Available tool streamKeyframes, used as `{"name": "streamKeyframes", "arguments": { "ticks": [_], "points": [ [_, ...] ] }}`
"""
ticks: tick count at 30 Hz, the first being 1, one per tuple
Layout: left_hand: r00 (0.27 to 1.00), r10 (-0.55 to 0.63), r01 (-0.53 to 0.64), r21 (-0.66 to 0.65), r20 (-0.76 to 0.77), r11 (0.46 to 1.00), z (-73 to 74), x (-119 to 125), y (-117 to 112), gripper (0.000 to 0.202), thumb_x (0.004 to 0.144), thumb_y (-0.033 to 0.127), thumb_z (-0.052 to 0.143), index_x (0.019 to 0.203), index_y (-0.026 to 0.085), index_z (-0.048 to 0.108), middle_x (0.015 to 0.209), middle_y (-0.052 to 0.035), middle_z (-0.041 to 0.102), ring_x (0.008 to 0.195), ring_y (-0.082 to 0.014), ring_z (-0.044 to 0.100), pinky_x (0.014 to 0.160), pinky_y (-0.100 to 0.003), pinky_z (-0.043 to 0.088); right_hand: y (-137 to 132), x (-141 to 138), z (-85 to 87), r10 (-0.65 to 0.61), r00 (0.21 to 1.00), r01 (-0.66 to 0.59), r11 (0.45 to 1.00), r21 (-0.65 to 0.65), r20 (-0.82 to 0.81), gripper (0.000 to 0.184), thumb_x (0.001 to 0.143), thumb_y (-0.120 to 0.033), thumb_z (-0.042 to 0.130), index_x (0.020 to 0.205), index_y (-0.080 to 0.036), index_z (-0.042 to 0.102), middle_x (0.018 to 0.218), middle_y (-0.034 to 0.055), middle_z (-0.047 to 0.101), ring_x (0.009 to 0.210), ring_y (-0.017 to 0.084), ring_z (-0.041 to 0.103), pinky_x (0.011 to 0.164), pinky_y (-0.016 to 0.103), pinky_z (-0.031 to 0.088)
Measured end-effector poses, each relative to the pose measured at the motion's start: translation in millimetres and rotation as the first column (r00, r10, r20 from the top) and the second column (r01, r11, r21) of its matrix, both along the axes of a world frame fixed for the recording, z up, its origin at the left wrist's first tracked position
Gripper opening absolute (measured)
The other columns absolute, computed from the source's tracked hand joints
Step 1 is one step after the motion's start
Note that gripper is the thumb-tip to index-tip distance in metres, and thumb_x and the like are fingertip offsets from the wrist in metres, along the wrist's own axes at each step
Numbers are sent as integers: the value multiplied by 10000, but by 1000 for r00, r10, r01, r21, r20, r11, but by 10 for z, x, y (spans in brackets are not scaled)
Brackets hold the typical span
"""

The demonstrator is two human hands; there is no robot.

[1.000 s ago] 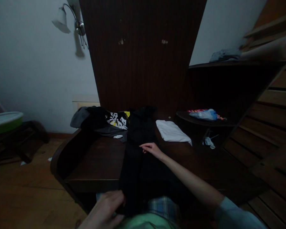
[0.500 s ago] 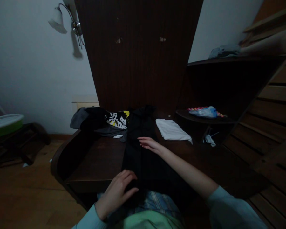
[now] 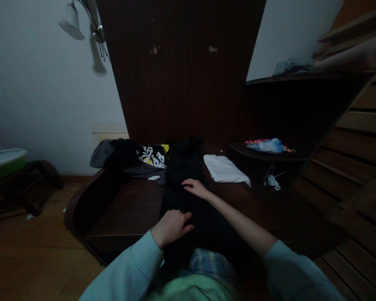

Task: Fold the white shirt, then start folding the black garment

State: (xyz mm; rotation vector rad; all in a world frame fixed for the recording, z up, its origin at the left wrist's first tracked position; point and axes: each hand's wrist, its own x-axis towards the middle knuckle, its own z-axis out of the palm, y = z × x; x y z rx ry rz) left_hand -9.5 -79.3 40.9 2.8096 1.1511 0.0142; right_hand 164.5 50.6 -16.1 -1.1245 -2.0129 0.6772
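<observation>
A long black garment (image 3: 183, 184) lies stretched along the dark wooden table (image 3: 128, 209), running from the back towards me. My right hand (image 3: 194, 187) rests on it near the middle, fingers extended and flat. Nearer the table's front edge, my left hand (image 3: 171, 225) presses on the same garment with fingers curled down on the cloth. Both arms wear light blue sleeves. The dim light hides the cloth's folds.
A heap of dark clothes with a white and yellow print (image 3: 138, 158) lies at the back left. A folded white cloth (image 3: 224, 169) sits at the back right. A shelf with a colourful bag (image 3: 265, 146) stands right, a wall lamp (image 3: 81, 21) upper left, a green basin (image 3: 4, 163) far left.
My left hand has moved forward from the table's near edge onto the black garment. My right hand has slid slightly away from me along the cloth.
</observation>
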Motion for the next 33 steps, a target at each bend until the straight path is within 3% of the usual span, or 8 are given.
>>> {"name": "streamKeyframes", "arguments": {
  "ticks": [3,8,13,18,26,30,33],
  "points": [
    [999,30,-28,-33,37,999,52,18,47,164,821,312,453,790,193,562,698,-55,619,684,-215,606,583,-264,412,-6,-4,9,-6,1000,6,1000,6,14,214,718,-151,560,896,-176,675,991,62,633,789,148,583,726,293,443],
    [940,203,-160,-170,276,972,106,105,93,168,821,213,414,724,172,544,616,-13,589,579,-138,567,551,-216,372,-11,8,22,9,1000,-9,1000,-2,7,218,723,-157,555,900,-200,675,999,49,633,822,152,581,730,291,445],
    [879,265,-142,-314,396,939,-31,163,115,127,808,191,423,728,167,518,585,16,572,531,-113,543,525,-201,360,-1,15,18,5,1000,-5,1000,-18,-4,228,721,-153,552,908,-201,674,1004,53,626,850,158,573,758,301,440],
    [809,298,-130,-339,507,932,-131,151,127,121,806,211,423,720,172,499,582,25,559,532,-112,537,516,-201,359,7,33,25,19,999,-19,1000,-18,-30,271,721,-155,545,961,-214,657,1074,49,591,772,124,558,734,291,446],
    [777,239,-82,-282,583,956,-273,153,103,78,812,207,451,855,168,503,678,12,572,645,-122,555,610,-216,405,14,19,20,-7,999,5,999,-42,-52,299,703,-163,566,989,-196,645,1116,66,556,629,75,518,698,278,452],
    [789,134,-15,-199,600,980,-306,26,50,235,796,222,503,1027,185,491,906,-28,590,867,-149,549,795,-276,429,16,32,28,0,997,-6,998,-62,-82,270,700,-193,587,961,-202,654,1101,63,563,655,87,535,707,286,455],
    [833,49,21,-120,552,993,-317,-71,46,333,798,250,517,1124,199,476,1159,-68,529,1108,-184,452,955,-353,357,15,46,57,-1,984,-22,991,-129,-177,237,682,-216,617,914,-202,662,1068,50,581,756,117,560,758,299,457]
  ]
}}
